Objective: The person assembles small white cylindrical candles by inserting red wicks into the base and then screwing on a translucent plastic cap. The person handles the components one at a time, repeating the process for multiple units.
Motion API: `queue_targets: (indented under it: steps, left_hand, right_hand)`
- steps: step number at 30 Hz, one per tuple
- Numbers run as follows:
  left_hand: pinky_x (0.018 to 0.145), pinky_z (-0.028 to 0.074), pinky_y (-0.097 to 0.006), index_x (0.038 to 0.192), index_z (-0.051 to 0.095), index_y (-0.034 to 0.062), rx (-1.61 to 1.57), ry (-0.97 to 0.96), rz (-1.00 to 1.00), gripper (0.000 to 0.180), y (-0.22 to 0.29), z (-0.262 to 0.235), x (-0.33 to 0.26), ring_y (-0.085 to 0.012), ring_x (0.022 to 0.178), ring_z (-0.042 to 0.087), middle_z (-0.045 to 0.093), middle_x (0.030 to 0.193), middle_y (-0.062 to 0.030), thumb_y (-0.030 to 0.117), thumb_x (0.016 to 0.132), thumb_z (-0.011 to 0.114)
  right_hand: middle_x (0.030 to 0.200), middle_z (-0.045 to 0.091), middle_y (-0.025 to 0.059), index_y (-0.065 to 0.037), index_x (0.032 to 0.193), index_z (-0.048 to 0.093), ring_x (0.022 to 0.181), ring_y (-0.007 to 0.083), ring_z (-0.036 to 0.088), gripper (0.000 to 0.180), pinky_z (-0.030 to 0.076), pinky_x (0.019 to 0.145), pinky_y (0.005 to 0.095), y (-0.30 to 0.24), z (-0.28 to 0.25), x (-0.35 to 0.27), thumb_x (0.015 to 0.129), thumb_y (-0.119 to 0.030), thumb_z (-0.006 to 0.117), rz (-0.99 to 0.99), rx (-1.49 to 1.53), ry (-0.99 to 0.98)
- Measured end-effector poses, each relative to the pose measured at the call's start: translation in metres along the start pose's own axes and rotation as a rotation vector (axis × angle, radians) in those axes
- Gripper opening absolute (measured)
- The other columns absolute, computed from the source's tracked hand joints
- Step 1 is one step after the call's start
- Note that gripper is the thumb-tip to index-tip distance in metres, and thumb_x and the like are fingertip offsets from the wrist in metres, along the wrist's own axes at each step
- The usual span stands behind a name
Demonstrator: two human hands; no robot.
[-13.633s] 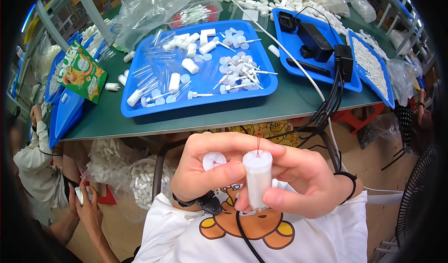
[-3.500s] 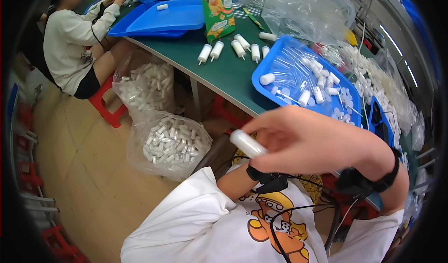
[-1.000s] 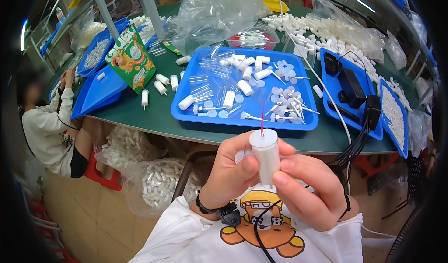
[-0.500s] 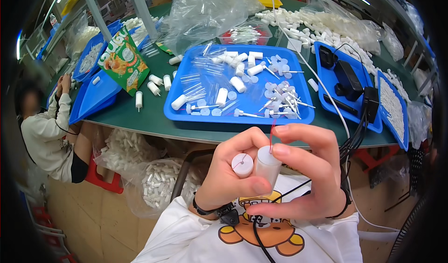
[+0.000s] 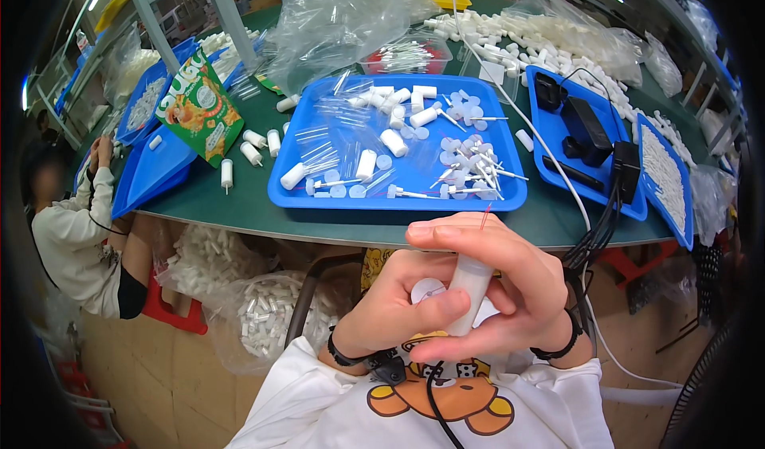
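My left hand [image 5: 395, 305] is closed around two small white cylinders in front of my chest. One is a translucent white plastic tube [image 5: 468, 288], held tilted with the thumb across it. The other white cylinder [image 5: 427, 290] shows only its round end beside it. My right hand [image 5: 518, 270] bends over the tube's top, its fingers across the upper end and its thumb near the bottom. A thin red thread [image 5: 485, 216] sticks up past the right fingers. Beyond the hands, a blue tray [image 5: 398, 202] holds white cylinders, clear tubes, translucent discs and white sticks with discs.
A green snack pouch [image 5: 203, 110] and loose cylinders lie left of the tray. Right of it, another blue tray [image 5: 554, 170] carries black adapters. A white cable [image 5: 550, 142] crosses the green table [image 5: 319, 224]. Bags of white parts [image 5: 275, 313] sit below; a person [image 5: 76, 234] works at left.
My right fingers have moved from pinching the red thread above the tube to folding over the tube's top. The tube is tilted more, and the other cylinder's end is partly covered.
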State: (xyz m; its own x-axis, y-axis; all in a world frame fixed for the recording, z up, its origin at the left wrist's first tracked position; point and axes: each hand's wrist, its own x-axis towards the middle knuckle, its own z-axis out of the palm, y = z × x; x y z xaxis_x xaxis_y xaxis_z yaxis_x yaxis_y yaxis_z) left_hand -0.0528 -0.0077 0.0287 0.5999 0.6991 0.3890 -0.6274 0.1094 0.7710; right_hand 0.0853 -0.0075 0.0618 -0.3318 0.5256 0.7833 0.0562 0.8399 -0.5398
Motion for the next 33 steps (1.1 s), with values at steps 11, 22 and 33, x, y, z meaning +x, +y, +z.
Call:
queue_targets:
  steps: [11, 22, 33]
  left_hand:
    - [0.067, 0.043, -0.023, 0.089, 0.057, 0.0000, 0.048, 0.032, -0.023, 0.021, -0.003, -0.003, -0.001, -0.0102, 0.078, 0.054, 0.058, 0.083, -0.0036, 0.021, 0.086, 0.057]
    - [0.069, 0.043, -0.023, 0.094, 0.058, -0.0007, -0.013, 0.127, 0.013, 0.021, 0.004, 0.010, 0.003, -0.0115, 0.084, 0.054, 0.058, 0.091, -0.0062, 0.019, 0.085, 0.057]
    - [0.062, 0.038, -0.019, 0.102, 0.057, -0.0004, 0.209, 0.092, 0.038, 0.027, 0.003, -0.004, -0.010, -0.0039, 0.074, 0.051, 0.057, 0.083, 0.0013, 0.012, 0.079, 0.062]
  right_hand:
    - [0.085, 0.063, 0.0165, 0.005, 0.094, 0.058, 0.071, 0.0264, 0.061, 0.048, 0.050, 0.065, 0.0312, 0.013, 0.004, 0.001, 0.054, -0.011, 0.078, -0.116, 0.016, 0.082]
    - [0.101, 0.059, 0.0192, 0.004, 0.106, 0.052, 0.084, 0.0269, 0.060, 0.058, 0.049, 0.070, 0.0314, 0.027, 0.012, -0.006, 0.059, -0.013, 0.080, -0.118, 0.291, 0.101]
    - [0.118, 0.049, 0.0233, 0.000, 0.120, 0.044, 0.103, 0.0289, 0.054, 0.081, 0.048, 0.076, 0.0314, 0.015, 0.001, -0.012, 0.053, -0.021, 0.084, -0.052, 0.298, -0.038]
